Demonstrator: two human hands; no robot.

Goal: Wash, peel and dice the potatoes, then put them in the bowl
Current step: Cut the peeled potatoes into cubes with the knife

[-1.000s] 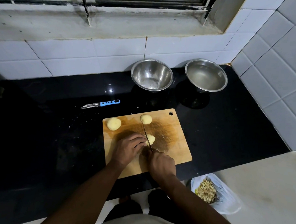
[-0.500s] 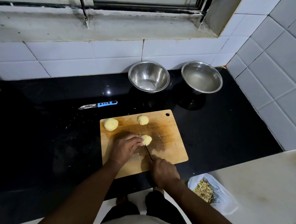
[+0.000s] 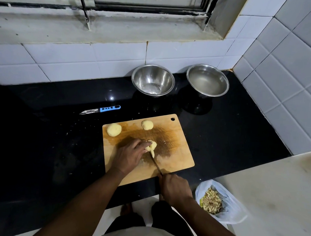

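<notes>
Fingers of left hand [image 3: 130, 156] steady pale peeled potato [image 3: 152, 147], right hand [image 3: 175, 188] gripping knife [image 3: 155, 163] mid-slice

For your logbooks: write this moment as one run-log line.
left hand holds potato | right hand slicing with knife | bowl empty

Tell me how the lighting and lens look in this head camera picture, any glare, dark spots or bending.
Head view: dim overall; the black countertop goes nearly featureless at left, with one small glare spot near the peeler; the cutting board is clearly lit; the wide-angle lens bends the tile lines and windowsill.
</notes>
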